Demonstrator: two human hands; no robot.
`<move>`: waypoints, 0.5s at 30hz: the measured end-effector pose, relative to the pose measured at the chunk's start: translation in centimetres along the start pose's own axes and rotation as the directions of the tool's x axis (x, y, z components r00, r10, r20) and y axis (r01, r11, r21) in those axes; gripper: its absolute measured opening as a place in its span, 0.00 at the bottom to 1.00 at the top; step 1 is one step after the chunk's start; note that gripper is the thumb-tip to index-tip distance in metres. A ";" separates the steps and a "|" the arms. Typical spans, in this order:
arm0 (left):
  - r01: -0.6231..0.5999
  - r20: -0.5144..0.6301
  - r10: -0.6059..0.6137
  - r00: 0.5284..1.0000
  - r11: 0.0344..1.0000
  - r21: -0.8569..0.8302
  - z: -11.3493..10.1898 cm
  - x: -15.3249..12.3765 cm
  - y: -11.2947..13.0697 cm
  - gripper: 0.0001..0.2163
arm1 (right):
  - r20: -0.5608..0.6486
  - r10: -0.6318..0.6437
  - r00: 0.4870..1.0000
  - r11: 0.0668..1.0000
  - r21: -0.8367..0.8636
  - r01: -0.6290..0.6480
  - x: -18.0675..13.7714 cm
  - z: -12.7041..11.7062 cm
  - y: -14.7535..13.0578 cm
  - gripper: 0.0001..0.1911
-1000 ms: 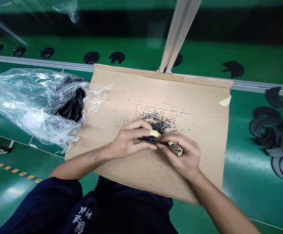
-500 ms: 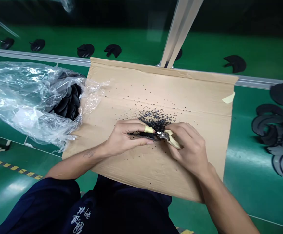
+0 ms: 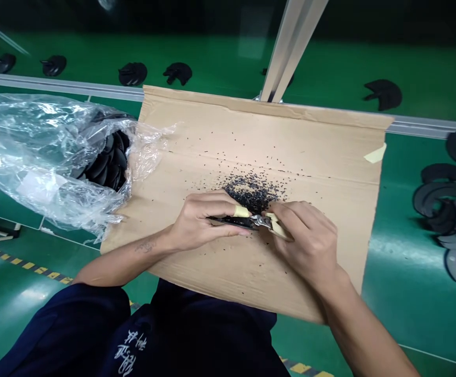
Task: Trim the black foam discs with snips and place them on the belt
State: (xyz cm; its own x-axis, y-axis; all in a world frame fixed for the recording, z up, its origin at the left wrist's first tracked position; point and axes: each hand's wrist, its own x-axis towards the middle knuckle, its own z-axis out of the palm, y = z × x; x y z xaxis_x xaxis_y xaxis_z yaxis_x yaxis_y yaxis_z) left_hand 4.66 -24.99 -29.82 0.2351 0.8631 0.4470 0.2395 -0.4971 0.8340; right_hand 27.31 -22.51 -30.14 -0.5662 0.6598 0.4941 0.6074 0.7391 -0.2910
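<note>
My left hand [image 3: 202,222] is closed on a thin black plastic part [image 3: 230,221], held edge-on over a brown cardboard sheet [image 3: 322,157]; its forefinger wears a yellow finger cot. My right hand [image 3: 306,241] is closed on a small trimming knife [image 3: 275,226] with a tan handle, its blade against the part's right end. A heap of black shavings [image 3: 253,191] lies on the cardboard just beyond both hands.
A clear plastic bag [image 3: 35,152] with several black parts [image 3: 108,159] lies at the left. More black parts [image 3: 443,204] are spread on the green table at the right and along the belt [image 3: 133,73] behind a metal rail [image 3: 55,86]. An aluminium post [image 3: 290,47] rises behind the cardboard.
My right hand turned from a flat hold on the knife to a tilted one, bringing the blade against the part's end. The view shifted a little; both hands stay together.
</note>
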 end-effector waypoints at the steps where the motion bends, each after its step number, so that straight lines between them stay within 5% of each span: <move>1: -0.006 0.002 0.006 1.000 1.000 -0.002 0.0 0.0 0.0 0.08 | -0.008 -0.014 1.000 0.999 -0.038 0.014 0.0 -0.1 0.0 0.05; 5: -0.009 -0.002 0.009 1.000 1.000 -0.009 0.1 0.0 0.1 0.08 | -0.022 -0.060 0.998 0.993 -0.107 0.057 -0.1 -0.1 -0.2 0.06; 8: -0.005 -0.004 0.005 1.000 1.000 0.008 0.1 0.0 0.0 0.09 | -0.025 -0.012 1.000 1.000 0.017 0.013 -0.4 0.2 -0.1 0.06; 12: -0.001 -0.057 0.005 0.998 0.997 0.076 0.1 0.1 -0.1 0.10 | -0.019 0.187 0.982 0.942 0.288 -0.174 -0.2 0.3 -0.1 0.04; 15: 0.068 -0.113 -0.063 0.992 0.997 0.047 0.1 0.0 -0.2 0.09 | 0.135 0.318 0.939 0.808 0.479 -0.342 0.4 0.1 -0.2 0.05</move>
State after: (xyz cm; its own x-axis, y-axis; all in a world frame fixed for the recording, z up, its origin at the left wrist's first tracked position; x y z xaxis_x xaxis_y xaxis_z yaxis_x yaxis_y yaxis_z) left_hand 4.75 -24.90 -29.98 0.1112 0.8970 0.4277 0.2988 -0.4407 0.8465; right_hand 26.90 -22.37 -29.90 -0.4135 0.8723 0.2610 0.4177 0.4364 -0.7969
